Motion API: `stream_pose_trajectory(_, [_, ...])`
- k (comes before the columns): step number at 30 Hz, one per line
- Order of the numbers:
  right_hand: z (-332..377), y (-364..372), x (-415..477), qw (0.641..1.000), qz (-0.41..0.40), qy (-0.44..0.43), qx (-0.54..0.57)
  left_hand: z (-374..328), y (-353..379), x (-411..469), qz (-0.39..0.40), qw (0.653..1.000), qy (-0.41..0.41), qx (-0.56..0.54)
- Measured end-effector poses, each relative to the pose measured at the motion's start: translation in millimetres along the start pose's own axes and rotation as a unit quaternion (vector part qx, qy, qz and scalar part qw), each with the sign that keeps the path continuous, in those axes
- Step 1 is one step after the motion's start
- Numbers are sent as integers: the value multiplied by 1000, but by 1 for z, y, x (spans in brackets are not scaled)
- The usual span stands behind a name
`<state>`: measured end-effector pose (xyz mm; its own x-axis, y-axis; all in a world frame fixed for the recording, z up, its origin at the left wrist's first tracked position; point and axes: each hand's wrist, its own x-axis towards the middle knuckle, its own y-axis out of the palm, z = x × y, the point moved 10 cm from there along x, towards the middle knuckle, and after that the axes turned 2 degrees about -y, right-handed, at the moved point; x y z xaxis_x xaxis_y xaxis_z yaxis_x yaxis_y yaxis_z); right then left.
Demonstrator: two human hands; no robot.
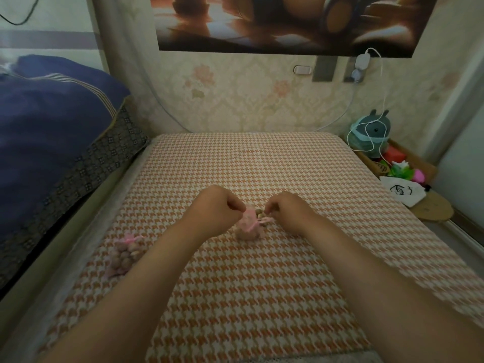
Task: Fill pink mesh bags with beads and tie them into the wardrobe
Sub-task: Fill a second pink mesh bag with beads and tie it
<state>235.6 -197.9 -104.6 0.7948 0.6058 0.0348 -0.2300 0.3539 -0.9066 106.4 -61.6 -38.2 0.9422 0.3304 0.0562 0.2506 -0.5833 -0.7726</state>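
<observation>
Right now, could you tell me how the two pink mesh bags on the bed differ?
The middle bag is pinched by the left hand and right hand; the left bag lies untouched. The middle bag stands bunched upright; the left bag lies flat. Both hold beads.

You won't find any text, number or brand you can read here. The nearest thing to a sign is a black line drawing, not lettering, on the white cloth bag (403, 193), which lies just right of the houndstooth mattress (262, 166), near its far corner.
</observation>
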Motion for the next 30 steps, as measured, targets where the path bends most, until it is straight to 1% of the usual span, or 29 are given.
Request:
stream_pose_trajectory(6, [37,-23,-25,997,-39,-49,44,-3,-3,-14,-1,1000,-15,11])
stream_pose_trajectory(10, [65,-40,-46,989,-57,-83,110,-6,-2,-28,-7,1000,-11,17])
stream_pose_trajectory(13, [88,-55,-61,978,-84,-108,157,-2,-2,-38,-2,1000,-25,-3])
stream_pose_trajectory(16, [114,-59,-73,979,-74,-146,122,3,0,-45,3,999,-31,-3])
stream_pose_trajectory(21, [126,-48,-79,983,-41,-178,-23,2,1,-46,10,999,-33,0])
stream_pose_trajectory(23, [122,-43,-77,983,-35,-176,-41,-2,4,-46,17,1000,-22,14])
stream_pose_trajectory(24, [119,-43,-75,985,-33,-169,-32,-4,4,-45,16,1000,-16,17])
stream_pose_trajectory(27, [105,-46,-68,990,-32,-135,17,-1,-1,-42,-3,1000,-16,18])
stream_pose_trajectory(30, [84,-49,-59,992,-54,-103,57,6,-6,-37,-18,999,-33,6])
